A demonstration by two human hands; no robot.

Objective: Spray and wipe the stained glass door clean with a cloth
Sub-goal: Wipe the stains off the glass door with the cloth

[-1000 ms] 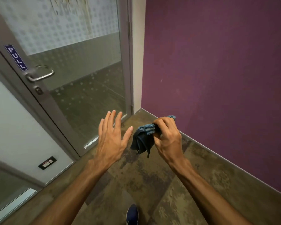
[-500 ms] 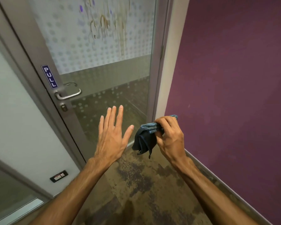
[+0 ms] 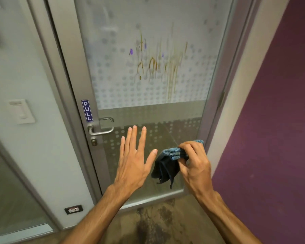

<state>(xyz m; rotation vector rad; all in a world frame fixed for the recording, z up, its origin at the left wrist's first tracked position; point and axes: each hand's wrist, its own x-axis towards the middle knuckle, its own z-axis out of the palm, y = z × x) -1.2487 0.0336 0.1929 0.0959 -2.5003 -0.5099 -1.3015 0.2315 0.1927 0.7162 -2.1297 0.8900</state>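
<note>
A glass door (image 3: 181,117) with a dotted frosted band stands straight ahead in a grey metal frame. Brown drip streaks and a few purple spots (image 3: 158,66) mark the frosted glass at upper centre. My right hand (image 3: 194,162) grips a bunched blue cloth (image 3: 167,166) that hangs down in front of the door's lower right pane. My left hand (image 3: 134,159) is held flat with fingers spread, empty, just left of the cloth and below the handle. No spray bottle is in view.
A metal lever handle (image 3: 100,131) with a keyhole below and a blue PULL sticker (image 3: 87,110) sits on the door's left stile. A white wall with a switch plate (image 3: 21,111) is at left, a purple wall (image 3: 271,120) at right, mottled brown carpet (image 3: 158,222) underfoot.
The view has tilted upward, bringing the stained upper glass fully into sight. Both hands keep nearly the same pose, now in front of the door's lower pane instead of the floor.
</note>
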